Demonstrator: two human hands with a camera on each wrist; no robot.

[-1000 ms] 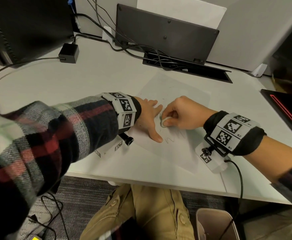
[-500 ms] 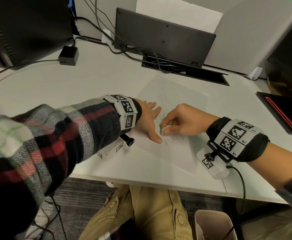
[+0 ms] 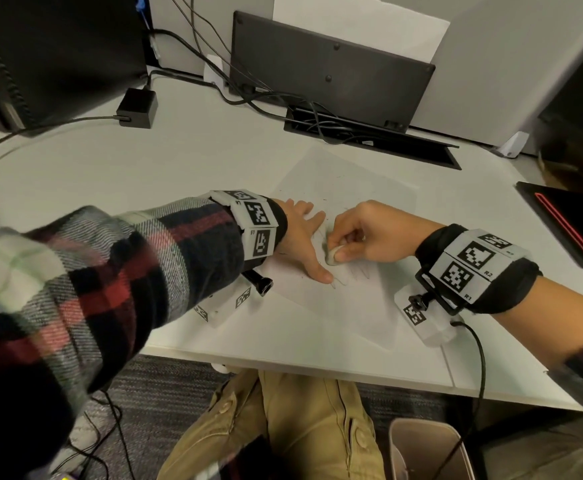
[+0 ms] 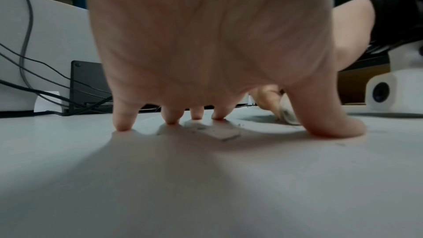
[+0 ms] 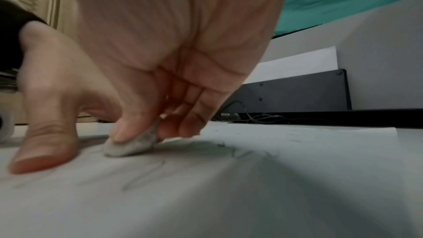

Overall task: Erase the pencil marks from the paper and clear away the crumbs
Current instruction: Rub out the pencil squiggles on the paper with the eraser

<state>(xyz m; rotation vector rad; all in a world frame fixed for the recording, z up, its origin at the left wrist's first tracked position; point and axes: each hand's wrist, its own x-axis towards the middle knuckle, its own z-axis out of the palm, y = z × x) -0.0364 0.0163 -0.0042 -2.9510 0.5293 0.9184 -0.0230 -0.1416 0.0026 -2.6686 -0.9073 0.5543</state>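
A white sheet of paper (image 3: 352, 188) lies on the desk with faint pencil scribbles (image 3: 359, 270) near its middle. My left hand (image 3: 303, 237) lies flat on the paper, fingers spread, pressing it down; its fingertips (image 4: 123, 124) touch the sheet. My right hand (image 3: 362, 233) pinches a small grey-white eraser (image 3: 331, 256) between thumb and fingers, its tip on the paper just right of my left thumb. In the right wrist view the smudged eraser (image 5: 132, 144) rests on the paper beside pencil lines (image 5: 142, 178). Dark crumbs (image 4: 201, 128) lie under my left fingers.
A black panel (image 3: 328, 64) stands at the back of the white desk (image 3: 144, 168), with a cable slot (image 3: 369, 133) and cables. A black power adapter (image 3: 137, 107) sits at the back left, and a black device with a red line (image 3: 570, 223) on the right. A bin (image 3: 428, 448) stands under the desk edge.
My right hand has moved the eraser a little back and forth over the marks beside my left thumb. My left hand has stayed pressed on the paper.
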